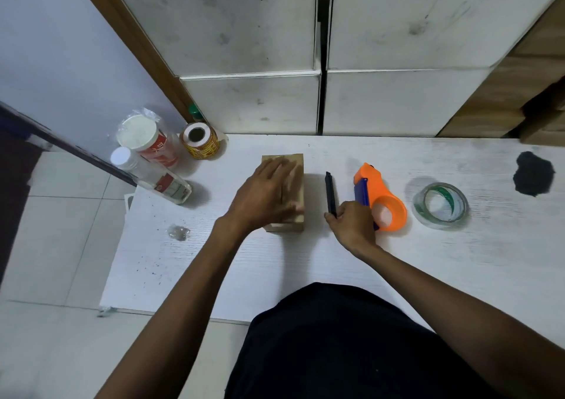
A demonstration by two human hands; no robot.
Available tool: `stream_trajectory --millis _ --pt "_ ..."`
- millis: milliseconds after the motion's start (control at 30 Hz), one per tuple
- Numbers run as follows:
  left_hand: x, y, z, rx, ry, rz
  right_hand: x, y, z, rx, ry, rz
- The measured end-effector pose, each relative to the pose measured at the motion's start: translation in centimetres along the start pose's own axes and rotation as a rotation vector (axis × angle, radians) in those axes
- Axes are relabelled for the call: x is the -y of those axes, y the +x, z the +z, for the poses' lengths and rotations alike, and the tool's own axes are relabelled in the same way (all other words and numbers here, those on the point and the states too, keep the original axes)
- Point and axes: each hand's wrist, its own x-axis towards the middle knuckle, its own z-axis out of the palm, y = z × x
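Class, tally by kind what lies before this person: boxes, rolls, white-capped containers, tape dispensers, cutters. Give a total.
Boxes: 1, cardboard box
Rolls: 2, tape roll, label roll
White-capped containers: 2, jar, bottle
Tape dispensers: 1, orange dispenser
Cutters: 1, dark cutter
Total: 7

On my feed the cardboard box (298,166) reads plain brown. The table (305,261) is white, streaked with faint grain and dotted with dark specks. I make the knife (330,190) dark blue, nearly black. The tape dispenser (394,203) is bright orange with a blue part, and the tape roll (458,212) is clear with green print. The label roll (203,148) shows yellow with a red pattern. The canister (159,151) is red with a white lid. I see one black patch (534,174).
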Motion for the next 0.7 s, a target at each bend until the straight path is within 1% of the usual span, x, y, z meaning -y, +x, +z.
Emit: stream_trajectory --millis 33,100,200,333,533,633,700 --pt "0.6 -0.4 -0.2 0.086 0.027 0.000 -0.1 0.1 0.3 0.007 -0.010 0.012" --pt "1.5 -0.9 -0.4 0.180 0.066 0.004 -0.3 0.2 0.7 0.025 -0.042 0.028" --pt "2.1 -1.0 -0.3 0.198 0.073 0.015 -0.3 0.4 0.8 0.044 -0.061 0.046" --pt "2.2 -0.8 0.1 0.174 0.060 0.004 0.1 0.4 0.7 0.060 -0.062 0.058" --pt "2.1 -1.0 0.6 0.135 0.030 0.030 0.2 -0.2 0.7 0.077 -0.094 0.018" --pt "2.0 -1.4 0.9 0.056 -0.025 0.080 0.1 -0.4 0.8 0.066 -0.113 0.006" --pt "1.9 -1.8 0.9 -0.027 -0.098 0.068 -0.2 -0.6 0.6 0.054 -0.097 -0.026"
